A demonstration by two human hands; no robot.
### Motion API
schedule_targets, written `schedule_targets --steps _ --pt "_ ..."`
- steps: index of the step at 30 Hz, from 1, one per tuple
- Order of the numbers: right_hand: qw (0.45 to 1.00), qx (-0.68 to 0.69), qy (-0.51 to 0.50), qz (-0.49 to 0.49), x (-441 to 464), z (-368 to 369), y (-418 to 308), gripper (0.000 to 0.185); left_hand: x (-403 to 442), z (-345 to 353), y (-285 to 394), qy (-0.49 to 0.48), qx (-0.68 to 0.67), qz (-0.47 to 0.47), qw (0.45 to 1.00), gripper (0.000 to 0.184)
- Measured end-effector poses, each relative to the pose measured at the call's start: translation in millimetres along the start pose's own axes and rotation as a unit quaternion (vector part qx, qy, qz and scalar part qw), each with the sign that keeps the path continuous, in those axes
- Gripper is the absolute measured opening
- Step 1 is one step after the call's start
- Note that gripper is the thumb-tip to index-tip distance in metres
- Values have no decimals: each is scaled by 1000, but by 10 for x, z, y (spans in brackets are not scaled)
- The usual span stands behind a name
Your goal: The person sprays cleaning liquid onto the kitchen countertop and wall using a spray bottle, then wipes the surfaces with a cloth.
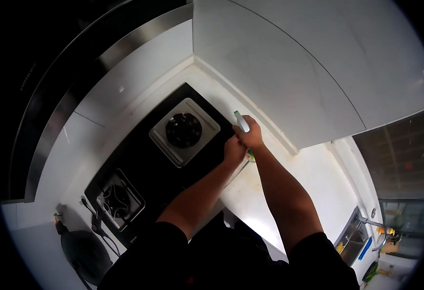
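Observation:
A spray bottle (242, 123) with a pale trigger head and a green nozzle tip is held over the counter corner beside the stove. My right hand (253, 134) is wrapped around its head, just under the nozzle. Against the other side of the bottle, my left hand (234, 149) is closed around it below the head. Part of a green and red label shows beneath my hands; the rest of the bottle is hidden by them. The black gas stove (207, 166) lies at the left of both hands.
The large burner (184, 130) sits in a metal tray, with a smaller burner (116, 199) nearer me. A black pan (84, 253) hangs at lower left. White cabinets (289, 67) overhang the counter (294, 176). A sink (353, 244) with a faucet is at right.

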State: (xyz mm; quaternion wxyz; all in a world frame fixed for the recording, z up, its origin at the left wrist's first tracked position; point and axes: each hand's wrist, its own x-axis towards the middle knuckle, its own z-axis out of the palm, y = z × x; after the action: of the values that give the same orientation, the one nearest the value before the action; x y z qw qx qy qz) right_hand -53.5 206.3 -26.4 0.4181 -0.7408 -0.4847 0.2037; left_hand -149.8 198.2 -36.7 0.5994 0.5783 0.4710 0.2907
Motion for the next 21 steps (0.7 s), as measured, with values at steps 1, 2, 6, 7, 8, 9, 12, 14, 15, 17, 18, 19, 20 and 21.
schedule_targets --steps 1,2,6,7,8,9,12,14,15,17,18,19,20,21 --pt "1000 22 -4 8 -38 -22 50 29 -43 27 -7 8 9 12 1000 29" --pt "999 43 -8 16 -74 -42 105 28 -93 77 -13 13 18 25 999 29" --pt "997 -60 -10 55 -456 -353 287 28 -320 459 -331 -60 8 -1 998 30" --pt "991 -102 -10 84 -539 -448 342 29 -388 576 -361 -69 12 -3 998 30" --pt "986 -159 10 51 -648 -546 404 32 -480 708 -397 -76 -1 -10 997 30" --pt "985 -159 15 63 -742 -606 417 32 -559 796 -429 -87 -13 -18 996 31" --pt "995 -75 33 61 -988 -822 543 32 -728 971 -450 -133 -4 -35 991 34" --pt "991 -81 44 95 -1128 -971 603 32 -828 1060 -453 -159 4 -40 986 36" --pt "988 -81 40 123 -1246 -1016 633 32 -910 1077 -473 -184 16 -32 982 37" --pt "979 -86 53 177 -1376 -1128 700 31 -1011 1182 -472 -217 29 -19 976 38" --pt "968 -88 53 227 -1493 -1169 683 31 -1126 1219 -509 -227 34 -26 973 38" --pt "967 -87 60 231 -1548 -1236 671 31 -1180 1280 -519 -237 39 -27 970 39" --pt "969 -58 47 236 -1595 -1302 651 29 -1231 1329 -522 -242 43 -23 969 39" --pt "969 -27 31 242 -1671 -1355 576 27 -1322 1345 -532 -236 53 -47 969 38"
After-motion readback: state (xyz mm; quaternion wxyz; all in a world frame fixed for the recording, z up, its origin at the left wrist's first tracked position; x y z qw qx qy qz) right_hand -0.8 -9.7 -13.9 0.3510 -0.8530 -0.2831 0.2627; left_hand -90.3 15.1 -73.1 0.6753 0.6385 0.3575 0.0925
